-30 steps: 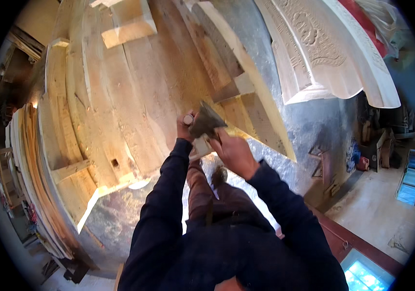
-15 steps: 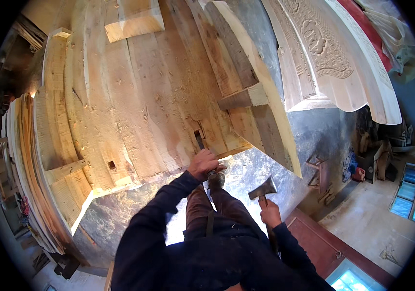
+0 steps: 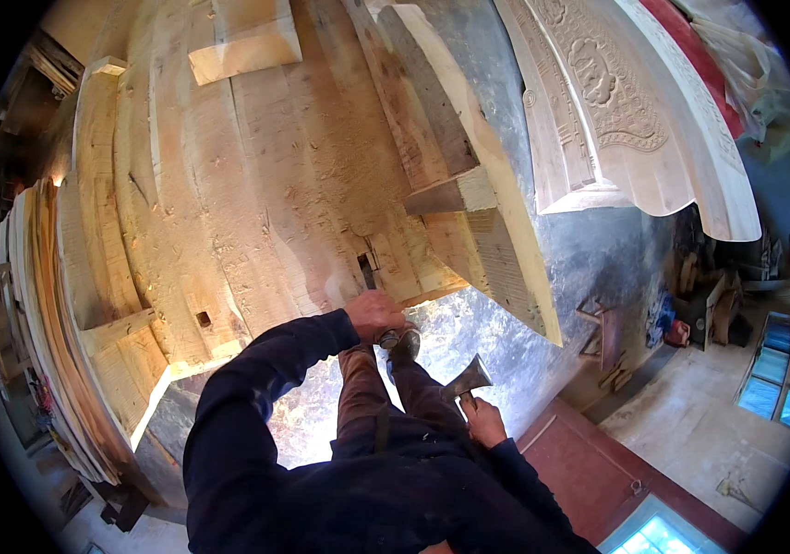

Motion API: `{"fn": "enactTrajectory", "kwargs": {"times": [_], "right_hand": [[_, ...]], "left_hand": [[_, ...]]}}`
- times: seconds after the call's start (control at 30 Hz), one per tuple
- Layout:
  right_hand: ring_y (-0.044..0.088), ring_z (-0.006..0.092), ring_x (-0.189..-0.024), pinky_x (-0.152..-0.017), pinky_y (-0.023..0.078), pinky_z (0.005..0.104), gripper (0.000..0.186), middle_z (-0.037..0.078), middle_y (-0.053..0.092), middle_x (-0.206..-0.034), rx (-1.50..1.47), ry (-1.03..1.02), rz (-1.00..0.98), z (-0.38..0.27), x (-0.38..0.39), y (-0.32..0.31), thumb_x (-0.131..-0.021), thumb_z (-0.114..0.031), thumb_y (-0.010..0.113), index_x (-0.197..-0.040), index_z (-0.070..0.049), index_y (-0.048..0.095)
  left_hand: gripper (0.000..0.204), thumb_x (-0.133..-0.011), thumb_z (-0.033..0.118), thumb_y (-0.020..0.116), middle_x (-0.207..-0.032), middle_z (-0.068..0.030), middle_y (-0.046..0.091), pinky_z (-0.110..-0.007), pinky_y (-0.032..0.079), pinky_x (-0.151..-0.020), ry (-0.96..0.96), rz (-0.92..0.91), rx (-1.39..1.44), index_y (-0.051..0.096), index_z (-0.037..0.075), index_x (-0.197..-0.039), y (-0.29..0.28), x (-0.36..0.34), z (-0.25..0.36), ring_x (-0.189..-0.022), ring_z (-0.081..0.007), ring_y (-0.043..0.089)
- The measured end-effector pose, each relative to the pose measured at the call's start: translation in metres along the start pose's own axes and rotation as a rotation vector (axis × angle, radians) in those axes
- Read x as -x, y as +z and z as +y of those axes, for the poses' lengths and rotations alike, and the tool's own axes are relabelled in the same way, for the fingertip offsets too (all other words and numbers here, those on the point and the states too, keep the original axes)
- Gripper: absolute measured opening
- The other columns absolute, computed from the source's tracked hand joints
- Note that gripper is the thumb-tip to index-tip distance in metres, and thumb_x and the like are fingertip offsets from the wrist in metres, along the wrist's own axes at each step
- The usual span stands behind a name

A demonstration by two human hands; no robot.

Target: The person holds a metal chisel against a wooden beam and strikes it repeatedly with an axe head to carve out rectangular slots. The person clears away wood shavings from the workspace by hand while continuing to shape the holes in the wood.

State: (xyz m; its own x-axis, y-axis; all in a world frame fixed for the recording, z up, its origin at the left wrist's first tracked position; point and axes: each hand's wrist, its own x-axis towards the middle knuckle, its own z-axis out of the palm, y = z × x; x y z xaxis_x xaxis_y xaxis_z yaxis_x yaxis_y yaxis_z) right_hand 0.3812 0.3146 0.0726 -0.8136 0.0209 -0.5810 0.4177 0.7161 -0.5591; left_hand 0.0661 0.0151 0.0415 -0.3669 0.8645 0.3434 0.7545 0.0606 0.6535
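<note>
My left hand [image 3: 376, 315] is closed round a chisel [image 3: 369, 278], its dark blade pointing away from me. The blade's tip reaches a small rectangular hole [image 3: 363, 261] near the close edge of a large plank panel [image 3: 247, 185]; how deep it sits I cannot tell. Lower and to the right, apart from the wood, my right hand [image 3: 484, 423] grips the handle of a hatchet [image 3: 470, 377], close below its flared metal head. A second square hole [image 3: 203, 319] lies in the panel further left. Loose chips and sawdust are scattered over the boards.
Thick curved beams [image 3: 484, 235] border the panel on the right, with another beam [image 3: 99, 212] on the left. A wooden block [image 3: 245, 57] rests at the far end. Stacked planks [image 3: 44, 342] stand at left; a carved wooden panel [image 3: 630, 138] is at upper right.
The hatchet and my right hand have moved left and slightly down. My left hand with the chisel has shifted a little left and nearer, while the whole view has also shifted slightly.
</note>
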Motion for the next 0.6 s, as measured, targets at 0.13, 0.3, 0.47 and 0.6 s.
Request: {"fn": "enactTrajectory", "kwargs": {"times": [0.13,0.3,0.47,0.6], "right_hand": [[0.061,0.0218,-0.046,-0.047,0.049,0.037,0.048,0.012,0.062,-0.06,-0.117,0.196,-0.004,0.014,0.001,0.004,-0.099,-0.043,0.056,-0.089,0.004,0.062],[0.056,0.0182,-0.042,-0.04,0.044,0.0348,0.045,0.009,0.058,-0.059,-0.397,0.658,-0.014,-0.009,-0.004,-0.019,-0.099,-0.042,0.056,-0.087,0.001,0.06],[0.055,0.018,-0.041,-0.038,0.043,0.0348,0.044,0.009,0.056,-0.058,-0.455,0.716,0.052,-0.004,0.003,-0.015,-0.099,-0.041,0.056,-0.083,0.0,0.056],[0.055,0.0184,-0.041,-0.039,0.043,0.0351,0.047,0.01,0.056,-0.058,-0.424,0.676,-0.027,0.015,-0.002,-0.004,-0.099,-0.044,0.055,-0.084,0.001,0.056]], "left_hand": [[0.028,-0.085,0.024,0.076,-0.062,-0.0063,0.053,-0.044,0.04,-0.051,0.026,0.175,0.015,0.057,0.013,-0.068,0.006,-0.011,0.0,-0.059,-0.0306,0.056],[0.025,-0.083,0.022,0.076,-0.06,-0.0051,0.053,-0.042,0.039,-0.049,0.098,0.142,-0.098,0.057,0.014,-0.068,-0.012,-0.023,0.018,-0.055,-0.027,0.056],[0.01,-0.075,0.02,0.073,-0.06,-0.0023,0.052,-0.038,0.042,-0.049,-0.196,0.283,-0.37,0.068,0.015,-0.082,-0.098,-0.043,0.057,-0.054,-0.0224,0.059],[0.017,-0.068,0.02,0.079,-0.06,-0.0053,0.054,-0.042,0.043,-0.048,-0.41,0.135,-0.384,0.067,0.014,-0.078,-0.086,0.015,0.064,-0.054,-0.0267,0.059]]}}
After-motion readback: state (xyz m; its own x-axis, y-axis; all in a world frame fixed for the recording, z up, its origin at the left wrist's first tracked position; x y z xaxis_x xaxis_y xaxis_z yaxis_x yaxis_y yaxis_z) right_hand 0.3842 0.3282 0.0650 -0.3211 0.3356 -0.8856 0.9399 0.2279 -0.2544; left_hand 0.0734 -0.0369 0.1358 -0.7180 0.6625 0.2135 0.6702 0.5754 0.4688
